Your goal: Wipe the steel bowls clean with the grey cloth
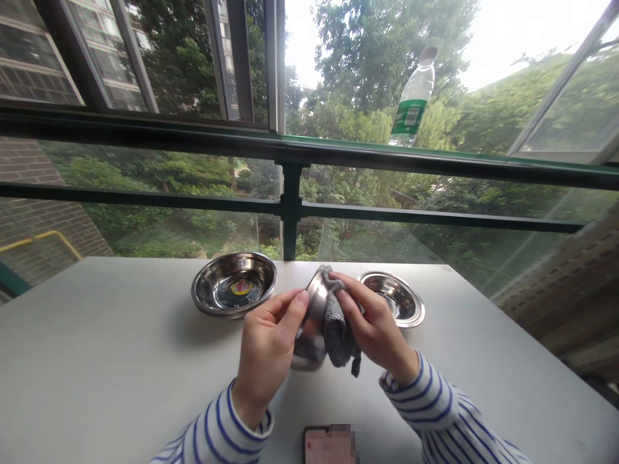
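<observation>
A shiny steel bowl (309,345) is held tilted on its side above the middle of the table. My left hand (271,345) grips its left rim, thumb on the near side. On the bowl's right side, my right hand (374,319) pinches a grey cloth (338,328) against the upper rim. Part of the cloth hangs down with a loose end. Behind my hands to the left rests a larger steel basin (232,283) with a yellow and pink sticker inside. A steel dish (411,309) with a wide rim sits at the right, partly hidden by my right hand.
A phone (331,444) lies at the near edge of the white table (120,361). Beyond the table runs a dark green railing (193,145) with glass panels. On the railing stands a clear plastic bottle (413,106) with a green label.
</observation>
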A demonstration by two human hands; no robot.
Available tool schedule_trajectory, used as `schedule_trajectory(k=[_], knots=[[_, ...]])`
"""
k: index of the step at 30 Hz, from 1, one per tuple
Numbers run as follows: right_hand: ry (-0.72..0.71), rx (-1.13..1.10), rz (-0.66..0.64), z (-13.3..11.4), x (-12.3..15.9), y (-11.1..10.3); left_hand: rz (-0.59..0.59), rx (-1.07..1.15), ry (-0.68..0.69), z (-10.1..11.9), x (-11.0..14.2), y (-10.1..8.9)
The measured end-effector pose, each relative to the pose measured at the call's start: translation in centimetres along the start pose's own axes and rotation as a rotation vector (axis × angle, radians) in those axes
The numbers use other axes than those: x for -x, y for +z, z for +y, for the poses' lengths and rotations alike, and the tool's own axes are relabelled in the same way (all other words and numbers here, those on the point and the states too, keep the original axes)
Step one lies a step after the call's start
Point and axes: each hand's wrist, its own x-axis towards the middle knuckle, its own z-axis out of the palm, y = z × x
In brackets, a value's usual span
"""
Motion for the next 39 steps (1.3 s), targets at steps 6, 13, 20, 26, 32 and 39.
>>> schedule_trajectory(k=[6, 13, 20, 26, 32, 39], knots=[[-0.271, 0.060, -0.121, -1.3, 0.2, 0.0, -0.006, 0.156, -0.060, 0.6, -0.2, 0.5], [-0.082, 0.036, -0.057, -0.1, 0.1, 0.2, -0.046, 0.122, -0.105, 0.7, -0.2, 0.4], [-0.153, 0.044, -0.096, -0.7, 0.2, 0.1, -0.086, 0.118, -0.113, 0.4, -0.3, 0.2], [-0.231, 0.089, -0.105, -0.5, 0.2, 0.4, -0.064, 0.061, -0.081, 0.6, -0.3, 0.4], [0.003, 0.032, -0.038, 0.2, 0.2, 0.3, -0.022, -0.011, -0.038, 0.3, -0.2, 0.0], [-0.225, 0.030, -0.076, -0.3, 0.2, 0.1, -0.032, -0.030, 0.008, 0.0, -0.2, -0.4]])
